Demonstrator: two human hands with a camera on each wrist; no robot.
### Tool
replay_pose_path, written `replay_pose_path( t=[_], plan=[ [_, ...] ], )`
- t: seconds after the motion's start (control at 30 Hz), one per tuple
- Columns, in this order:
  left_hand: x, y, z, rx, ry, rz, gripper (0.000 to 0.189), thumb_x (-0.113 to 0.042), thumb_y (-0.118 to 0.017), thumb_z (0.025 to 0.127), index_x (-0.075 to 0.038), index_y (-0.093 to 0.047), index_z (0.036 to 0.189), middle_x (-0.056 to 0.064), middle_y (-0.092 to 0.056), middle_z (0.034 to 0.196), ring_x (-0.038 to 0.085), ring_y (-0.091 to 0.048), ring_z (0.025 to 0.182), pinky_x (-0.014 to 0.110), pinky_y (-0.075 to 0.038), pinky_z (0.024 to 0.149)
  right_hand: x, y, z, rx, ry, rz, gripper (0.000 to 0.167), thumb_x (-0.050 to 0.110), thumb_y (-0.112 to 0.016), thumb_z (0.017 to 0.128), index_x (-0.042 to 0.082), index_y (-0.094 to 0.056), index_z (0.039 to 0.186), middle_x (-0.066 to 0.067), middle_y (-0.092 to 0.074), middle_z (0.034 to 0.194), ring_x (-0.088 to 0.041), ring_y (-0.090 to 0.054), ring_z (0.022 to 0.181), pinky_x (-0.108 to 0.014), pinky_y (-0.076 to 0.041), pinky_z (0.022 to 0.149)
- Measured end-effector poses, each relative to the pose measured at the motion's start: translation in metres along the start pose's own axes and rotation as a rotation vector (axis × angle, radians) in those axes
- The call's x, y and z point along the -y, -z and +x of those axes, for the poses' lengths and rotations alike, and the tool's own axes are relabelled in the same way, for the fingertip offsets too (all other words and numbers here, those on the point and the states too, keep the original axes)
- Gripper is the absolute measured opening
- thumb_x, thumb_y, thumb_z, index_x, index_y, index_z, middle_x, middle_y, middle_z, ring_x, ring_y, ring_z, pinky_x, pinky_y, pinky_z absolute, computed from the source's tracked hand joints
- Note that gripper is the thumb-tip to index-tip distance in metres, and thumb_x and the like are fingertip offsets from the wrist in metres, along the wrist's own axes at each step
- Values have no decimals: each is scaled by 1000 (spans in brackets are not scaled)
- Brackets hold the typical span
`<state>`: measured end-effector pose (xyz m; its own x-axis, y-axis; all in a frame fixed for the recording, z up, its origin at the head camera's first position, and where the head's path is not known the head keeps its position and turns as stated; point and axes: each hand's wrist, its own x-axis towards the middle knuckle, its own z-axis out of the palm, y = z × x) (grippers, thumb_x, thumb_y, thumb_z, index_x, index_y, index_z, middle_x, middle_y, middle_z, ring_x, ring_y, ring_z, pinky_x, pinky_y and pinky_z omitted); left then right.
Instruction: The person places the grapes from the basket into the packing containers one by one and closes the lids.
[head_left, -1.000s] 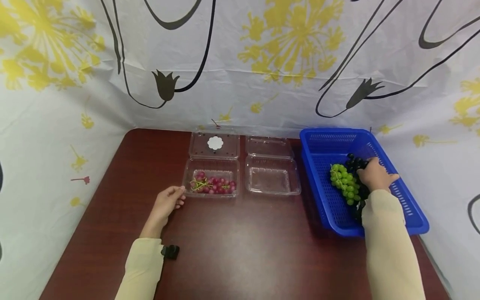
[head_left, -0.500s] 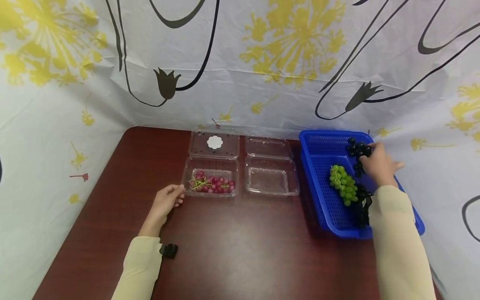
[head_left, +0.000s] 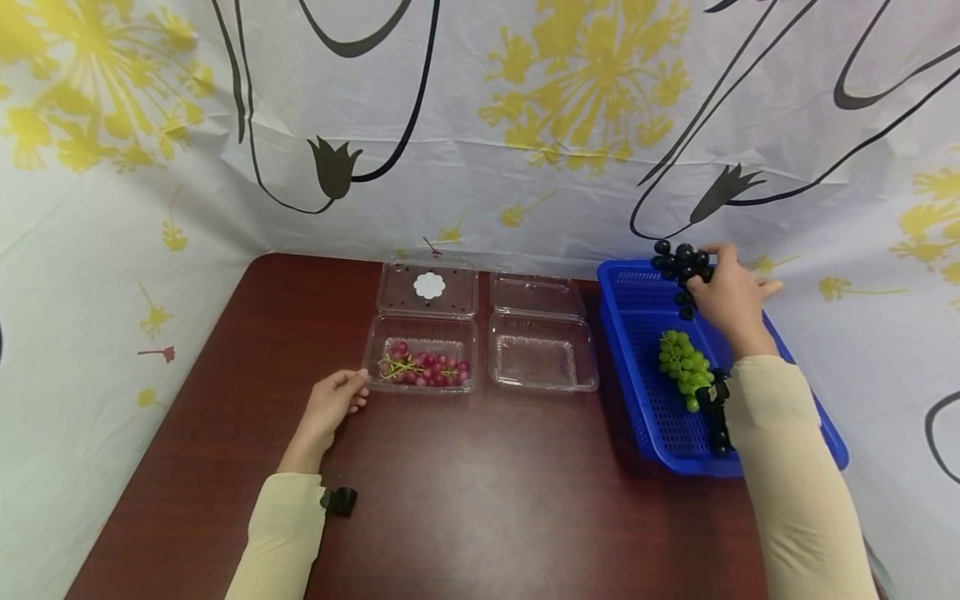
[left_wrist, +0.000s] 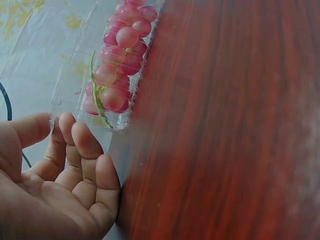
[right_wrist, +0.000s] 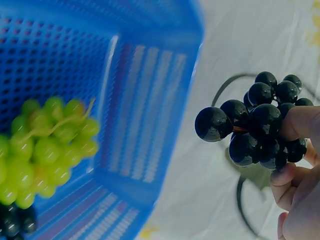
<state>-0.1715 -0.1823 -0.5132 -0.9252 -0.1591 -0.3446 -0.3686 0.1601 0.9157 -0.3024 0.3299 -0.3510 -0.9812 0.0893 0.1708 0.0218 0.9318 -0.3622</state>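
My right hand (head_left: 731, 296) grips a bunch of black grapes (right_wrist: 262, 125) and holds it above the far end of the blue basket (head_left: 628, 367). Inside that basket lie green grapes (head_left: 684, 365), with more black grapes (right_wrist: 17, 220) beside them. With thumb and fingertip my left hand (left_wrist: 65, 180) pinches the rim of a clear plastic box (head_left: 371, 358). Red grapes (head_left: 427, 368) with a green stem lie in this box. To its right stands a second clear box (head_left: 543, 354) with its lid folded back and no grapes in it.
A perforated clear lid (head_left: 401, 292) with a white label lies behind the red grapes' box. Patterned white cloth (head_left: 480, 167) hangs along the back and sides of the dark red wooden table (head_left: 480, 492).
My right hand has lifted the black grapes up out of the basket, toward its far end and slightly left. The left hand stays at the box rim.
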Motion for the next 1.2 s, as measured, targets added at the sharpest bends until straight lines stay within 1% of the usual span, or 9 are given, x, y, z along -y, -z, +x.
replay_pose_path(
  t=[0.1,0.17,0.27,0.47,0.53,0.67,0.77,0.97,1.2],
  plan=[
    [1,-1,0,-4,2,2,43,-36,-50,100,3,-59,117,0,-62,87,7,-59,77,22,-50,74,18,-1,-3,-21,47,31,49,15,-46,94,1,-37,140,-38,-56,111,-58,-45,104,-68,-4,97],
    [0,-1,0,-4,1,8,44,-36,-50,100,3,-59,118,2,-63,89,7,-59,79,22,-50,76,32,-2,-6,-35,87,48,48,14,-47,93,2,-39,139,-35,-58,103,-52,-48,97,-66,-5,97],
    [0,-1,-1,-6,5,10,45,-36,-49,100,3,-59,118,1,-63,89,7,-60,81,22,-50,77,54,-3,-11,-44,147,61,47,12,-48,93,2,-40,139,-33,-60,96,-46,-50,92,-64,-6,96],
    [2,-3,0,-10,10,3,46,-39,-48,100,2,-60,116,1,-64,93,10,-61,88,25,-47,81,93,-15,-20,-67,229,122,44,9,-51,92,4,-43,135,-28,-63,102,-43,-54,92,-57,-9,91],
    [2,-4,0,-11,8,2,45,-39,-48,101,2,-60,116,0,-64,93,10,-61,89,26,-47,82,104,-23,-24,-74,260,134,43,8,-52,91,5,-45,133,-26,-64,104,-42,-55,92,-56,-10,90],
    [2,-5,1,-17,15,8,43,-37,-47,101,1,-60,117,0,-65,93,10,-61,88,26,-46,82,125,-42,-32,-59,335,113,43,9,-55,89,6,-47,132,-24,-65,97,-39,-56,87,-54,-14,87],
    [1,-5,1,-16,21,8,45,-38,-47,101,2,-60,117,3,-66,97,11,-62,90,26,-45,81,142,-56,-37,-40,390,95,44,11,-57,88,9,-49,131,-22,-67,97,-38,-58,88,-54,-18,87],
    [0,-5,-1,9,31,21,50,-42,-45,101,3,-59,118,11,-67,107,20,-62,101,27,-44,81,175,-84,-47,-12,447,48,42,15,-62,86,12,-52,127,-19,-69,104,-36,-62,93,-53,-24,88],
    [-1,-3,-2,37,36,15,48,-40,-45,101,2,-59,120,13,-66,112,24,-60,107,27,-42,82,205,-113,-62,34,536,33,43,11,-67,85,14,-53,126,-12,-70,111,-32,-62,91,-51,-26,85]
  ],
)
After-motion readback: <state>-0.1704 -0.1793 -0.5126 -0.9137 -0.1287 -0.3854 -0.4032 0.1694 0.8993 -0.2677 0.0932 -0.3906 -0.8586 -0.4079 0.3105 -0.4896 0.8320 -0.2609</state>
